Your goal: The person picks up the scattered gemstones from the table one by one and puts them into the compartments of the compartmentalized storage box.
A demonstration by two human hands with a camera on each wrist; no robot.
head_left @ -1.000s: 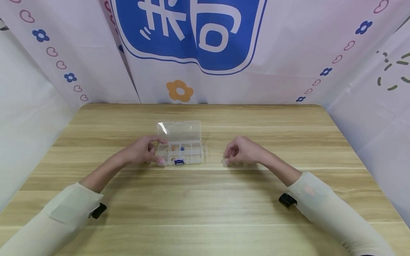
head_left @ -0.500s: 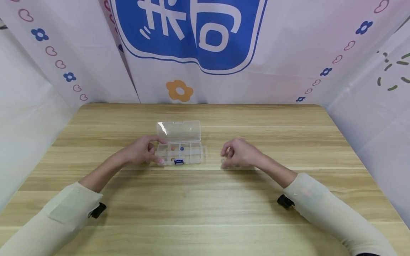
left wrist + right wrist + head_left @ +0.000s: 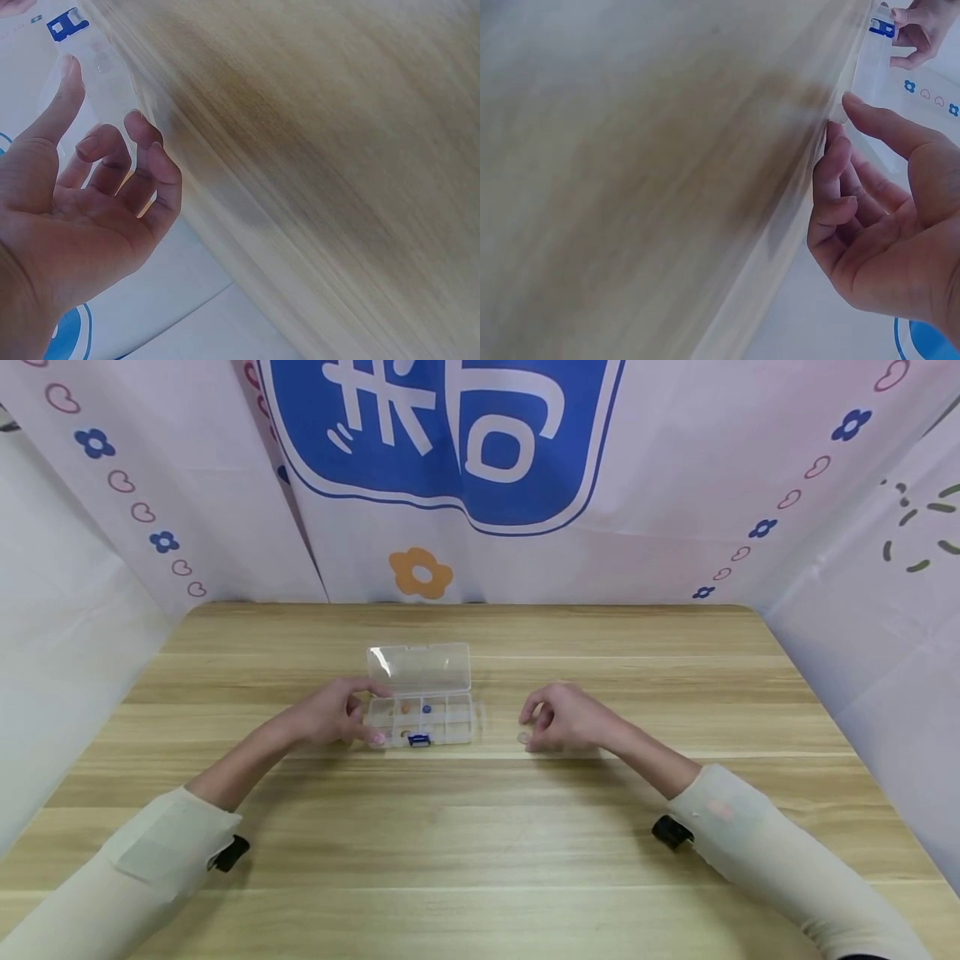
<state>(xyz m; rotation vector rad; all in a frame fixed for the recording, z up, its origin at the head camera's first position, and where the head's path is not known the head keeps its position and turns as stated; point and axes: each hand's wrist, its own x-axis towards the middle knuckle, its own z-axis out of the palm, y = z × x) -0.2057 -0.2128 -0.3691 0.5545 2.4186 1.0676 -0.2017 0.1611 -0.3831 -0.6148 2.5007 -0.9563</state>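
Note:
A clear plastic compartment box (image 3: 460,732) stands on the table with its lid (image 3: 431,668) raised at the back and a blue latch (image 3: 419,739) in front. My left hand (image 3: 333,714) grips its left end, thumb at the front corner and index finger at the hinge side. One compartment holds a small blue bead (image 3: 427,709), another an orange bead (image 3: 406,709). To the right of the box, my right hand (image 3: 566,718) pinches a small clear disc (image 3: 523,737) at the tabletop between thumb and fingers. In the right wrist view, the curled fingers (image 3: 832,161) partly hide it.
The wooden table (image 3: 480,843) runs up to a white printed curtain (image 3: 660,485) at the back, with more white cloth on both sides. Wood surface lies between the box and my right hand.
My right hand's fingers spread a little and shift around the clear disc, which moves slightly. My left hand and the box keep their place.

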